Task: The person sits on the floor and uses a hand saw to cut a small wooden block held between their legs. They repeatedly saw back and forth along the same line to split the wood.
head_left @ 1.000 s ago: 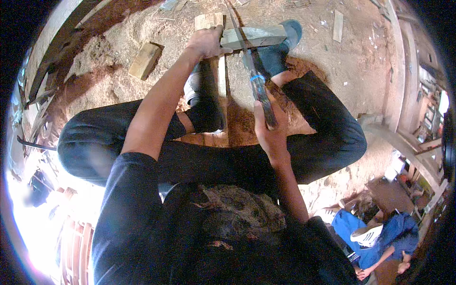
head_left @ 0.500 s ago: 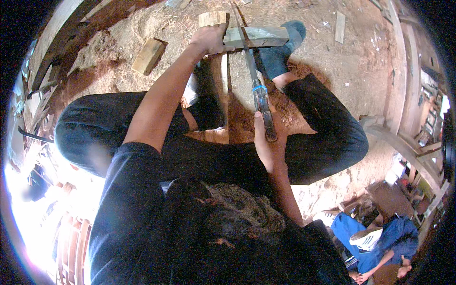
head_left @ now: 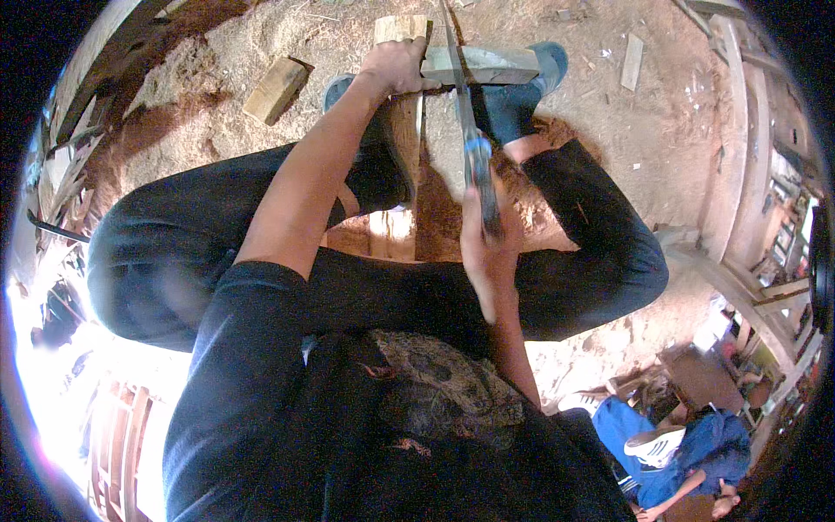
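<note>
My right hand point(head_left: 491, 239) is closed around the handle of a handsaw point(head_left: 477, 165), dark with a blue part near the blade. The long narrow blade runs away from me and lies across a greyish wooden piece point(head_left: 500, 66). At that piece's left end, my left hand point(head_left: 397, 66) presses down with its fingers wrapped over the wood. A longer board point(head_left: 406, 130) lies beneath, pointing toward me, with a pale block end point(head_left: 402, 30) just past my left hand. My shod foot point(head_left: 548, 68) rests against the wooden piece's right end.
A loose wooden block point(head_left: 277, 90) lies on the dirt floor to the left, and a flat offcut point(head_left: 632, 63) to the right. Timber beams point(head_left: 752, 157) line the right side. Another person in blue trousers point(head_left: 687, 457) sits at the lower right.
The saw and my right hand have shifted slightly forward, and the handle is blurred. My left hand stays on the wooden piece. The whole view has shifted a little.
</note>
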`<state>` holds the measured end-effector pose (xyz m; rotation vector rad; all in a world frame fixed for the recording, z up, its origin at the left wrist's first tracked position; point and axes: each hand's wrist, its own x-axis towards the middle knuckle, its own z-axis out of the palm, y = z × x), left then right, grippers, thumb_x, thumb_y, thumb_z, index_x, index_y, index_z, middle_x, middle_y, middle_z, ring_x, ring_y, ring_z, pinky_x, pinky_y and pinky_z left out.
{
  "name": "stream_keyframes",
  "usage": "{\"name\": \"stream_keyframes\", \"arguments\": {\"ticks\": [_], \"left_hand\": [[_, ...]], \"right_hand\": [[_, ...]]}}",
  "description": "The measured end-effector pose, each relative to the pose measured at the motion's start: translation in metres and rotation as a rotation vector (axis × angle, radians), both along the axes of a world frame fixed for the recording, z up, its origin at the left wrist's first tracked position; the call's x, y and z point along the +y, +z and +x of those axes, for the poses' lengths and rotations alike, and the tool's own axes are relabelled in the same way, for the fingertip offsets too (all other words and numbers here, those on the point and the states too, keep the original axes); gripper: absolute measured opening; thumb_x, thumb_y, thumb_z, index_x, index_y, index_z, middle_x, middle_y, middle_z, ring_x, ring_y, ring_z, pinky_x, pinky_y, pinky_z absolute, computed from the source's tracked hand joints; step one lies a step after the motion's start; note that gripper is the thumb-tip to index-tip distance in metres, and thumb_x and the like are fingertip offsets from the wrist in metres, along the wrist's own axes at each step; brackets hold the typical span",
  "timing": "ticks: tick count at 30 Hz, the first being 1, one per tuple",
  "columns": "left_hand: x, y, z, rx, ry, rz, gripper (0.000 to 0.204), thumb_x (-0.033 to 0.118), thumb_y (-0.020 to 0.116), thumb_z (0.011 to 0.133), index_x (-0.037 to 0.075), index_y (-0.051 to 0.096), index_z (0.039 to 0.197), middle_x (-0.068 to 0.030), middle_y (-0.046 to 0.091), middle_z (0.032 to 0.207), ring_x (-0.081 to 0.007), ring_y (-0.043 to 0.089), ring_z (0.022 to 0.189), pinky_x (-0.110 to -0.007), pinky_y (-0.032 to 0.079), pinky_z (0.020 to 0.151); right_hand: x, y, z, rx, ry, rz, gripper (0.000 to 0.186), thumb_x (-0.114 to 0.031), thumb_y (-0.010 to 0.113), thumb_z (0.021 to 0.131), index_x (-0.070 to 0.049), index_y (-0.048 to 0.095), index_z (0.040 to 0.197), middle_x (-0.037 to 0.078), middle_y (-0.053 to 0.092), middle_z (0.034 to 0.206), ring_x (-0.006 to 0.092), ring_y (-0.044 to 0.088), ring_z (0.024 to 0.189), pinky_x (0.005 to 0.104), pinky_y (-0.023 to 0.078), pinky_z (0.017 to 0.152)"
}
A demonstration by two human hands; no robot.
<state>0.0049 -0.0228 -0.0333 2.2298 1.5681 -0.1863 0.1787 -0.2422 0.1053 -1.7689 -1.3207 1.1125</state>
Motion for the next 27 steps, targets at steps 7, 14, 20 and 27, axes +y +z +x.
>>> {"name": "stream_keyframes", "arguments": {"ticks": [7, 14, 20, 27], "left_hand": [[-0.005, -0.001, -0.007, -0.044, -0.012, 0.01, 0.078, 0.062, 0.071, 0.077, 0.002, 0.051, 0.123, -0.0217, 0.066, 0.117, -0.0369, 0.066, 0.106, -0.046, 0.053, 0.092], [-0.003, -0.003, -0.004, -0.036, -0.043, 0.041, 0.074, 0.061, 0.07, 0.079, 0.002, 0.05, 0.119, -0.0208, 0.066, 0.115, -0.0365, 0.066, 0.106, -0.045, 0.054, 0.091], [-0.007, -0.004, -0.004, 0.005, -0.042, 0.056, 0.074, 0.061, 0.072, 0.078, 0.003, 0.051, 0.119, -0.0209, 0.065, 0.117, -0.0367, 0.066, 0.107, -0.045, 0.054, 0.092], [-0.009, -0.017, -0.002, -0.045, -0.046, 0.109, 0.072, 0.059, 0.073, 0.077, 0.002, 0.051, 0.116, -0.0199, 0.066, 0.113, -0.0363, 0.066, 0.104, -0.045, 0.055, 0.089]], "right_hand": [[0.028, -0.011, -0.011, -0.12, 0.074, 0.134, 0.036, -0.013, 0.06, 0.095, 0.005, 0.055, 0.126, 0.028, 0.063, 0.113, 0.0413, 0.063, 0.106, 0.0417, 0.05, 0.091], [0.044, -0.021, -0.013, -0.115, 0.073, 0.047, 0.035, -0.014, 0.056, 0.099, 0.002, 0.055, 0.13, 0.019, 0.067, 0.11, 0.0254, 0.065, 0.102, 0.0346, 0.049, 0.09], [0.026, -0.019, -0.009, -0.299, 0.112, 0.284, 0.03, -0.012, 0.056, 0.099, 0.002, 0.059, 0.125, 0.012, 0.067, 0.092, 0.0173, 0.063, 0.082, 0.0321, 0.051, 0.074], [0.089, -0.021, -0.03, -0.118, 0.039, 0.074, 0.027, -0.01, 0.057, 0.098, 0.004, 0.06, 0.121, 0.01, 0.068, 0.088, 0.0135, 0.061, 0.075, 0.0307, 0.05, 0.072]]}}
